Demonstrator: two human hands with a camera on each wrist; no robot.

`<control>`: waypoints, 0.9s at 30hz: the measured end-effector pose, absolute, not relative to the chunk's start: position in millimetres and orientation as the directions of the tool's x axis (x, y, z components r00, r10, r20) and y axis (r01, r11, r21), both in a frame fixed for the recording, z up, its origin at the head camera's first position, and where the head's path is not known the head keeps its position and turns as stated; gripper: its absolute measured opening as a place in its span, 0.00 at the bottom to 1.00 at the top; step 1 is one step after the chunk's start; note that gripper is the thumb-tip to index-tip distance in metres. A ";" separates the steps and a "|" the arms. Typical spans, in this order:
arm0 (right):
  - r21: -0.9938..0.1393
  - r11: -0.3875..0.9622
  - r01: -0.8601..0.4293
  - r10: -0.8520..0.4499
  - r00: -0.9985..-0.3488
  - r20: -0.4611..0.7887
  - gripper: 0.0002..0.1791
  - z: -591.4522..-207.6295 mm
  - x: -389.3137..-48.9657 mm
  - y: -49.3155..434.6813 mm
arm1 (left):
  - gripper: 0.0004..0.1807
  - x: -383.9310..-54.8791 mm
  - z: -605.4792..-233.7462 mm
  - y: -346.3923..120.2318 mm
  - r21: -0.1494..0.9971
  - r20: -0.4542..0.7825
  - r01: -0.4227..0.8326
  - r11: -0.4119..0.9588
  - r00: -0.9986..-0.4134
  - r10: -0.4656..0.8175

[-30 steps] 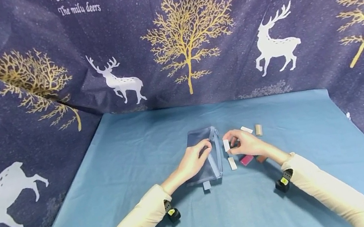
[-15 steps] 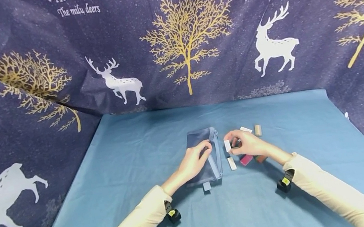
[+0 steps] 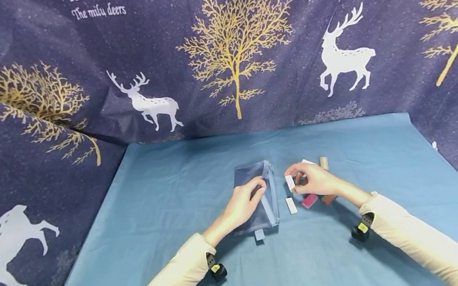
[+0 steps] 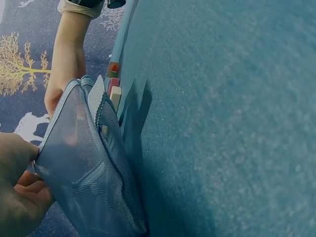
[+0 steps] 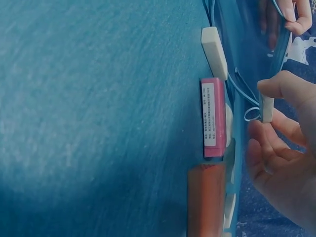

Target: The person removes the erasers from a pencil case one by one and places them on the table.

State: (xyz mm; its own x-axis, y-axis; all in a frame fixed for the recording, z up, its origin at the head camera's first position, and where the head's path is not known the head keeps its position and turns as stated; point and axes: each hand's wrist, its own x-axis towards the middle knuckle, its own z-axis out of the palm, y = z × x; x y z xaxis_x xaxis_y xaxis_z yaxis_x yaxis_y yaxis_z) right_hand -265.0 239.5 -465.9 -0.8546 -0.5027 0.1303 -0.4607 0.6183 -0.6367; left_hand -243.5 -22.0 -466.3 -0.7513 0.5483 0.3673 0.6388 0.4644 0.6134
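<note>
A blue mesh zip pouch (image 3: pixel 244 175) stands on the cloth in the middle of the head view. My left hand (image 3: pixel 243 203) pinches the edge of its opening between thumb and fingers; the left wrist view shows the sheer side and the zip. Just right of the pouch, my right hand (image 3: pixel 315 182) holds a small white eraser (image 5: pixel 267 107) between thumb and fingers, raised off the cloth. Beneath that hand lie another white eraser (image 3: pixel 291 205), a pink eraser (image 5: pixel 214 118) with a printed label and an orange-brown block (image 5: pixel 206 200). What is inside the pouch is unclear.
Behind my right hand are a tan block (image 3: pixel 324 163) and a further white block (image 3: pixel 307 162), partly covered by the hand. A blue cloth (image 3: pixel 164 190) covers the table. A dark curtain (image 3: pixel 191 32) with deer and trees hangs behind it.
My right hand has shifted slightly right, away from the pouch, with the white eraser still in its fingers. My left hand keeps its place on the pouch.
</note>
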 end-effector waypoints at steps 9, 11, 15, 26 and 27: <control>-0.636 0.607 -0.476 -0.503 -0.850 0.156 0.24 -467.8 -265.7 243.9 | 0.10 -241.4 -466.3 -22.7 0.624 0.366 0.636 0.454 -0.751 0.550; -0.633 0.606 -0.483 -0.506 -0.847 0.162 0.23 -467.8 -265.7 245.2 | 0.10 -241.3 -466.4 -22.7 0.625 0.362 0.636 0.453 -0.750 0.553; -0.630 0.615 -0.474 -0.510 -0.849 0.141 0.24 -467.6 -264.8 247.4 | 0.11 -241.1 -467.4 -22.3 0.624 0.358 0.638 0.451 -0.746 0.561; -0.635 0.619 -0.462 -0.506 -0.853 0.128 0.23 -464.2 -264.9 254.7 | 0.11 -241.2 -467.8 -22.4 0.623 0.357 0.634 0.457 -0.751 0.555; -0.637 0.619 -0.459 -0.505 -0.854 0.125 0.23 -463.8 -264.6 255.4 | 0.11 -241.2 -467.7 -22.4 0.622 0.357 0.634 0.460 -0.752 0.554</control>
State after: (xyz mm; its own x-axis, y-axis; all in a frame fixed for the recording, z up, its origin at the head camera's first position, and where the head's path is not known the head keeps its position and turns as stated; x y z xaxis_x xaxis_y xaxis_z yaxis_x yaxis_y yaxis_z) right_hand -264.6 255.4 -463.8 -0.8541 -0.5049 0.1250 -0.4593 0.6194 -0.6367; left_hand -241.2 -22.4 -467.7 -0.7520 0.5544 0.3567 0.6340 0.4602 0.6215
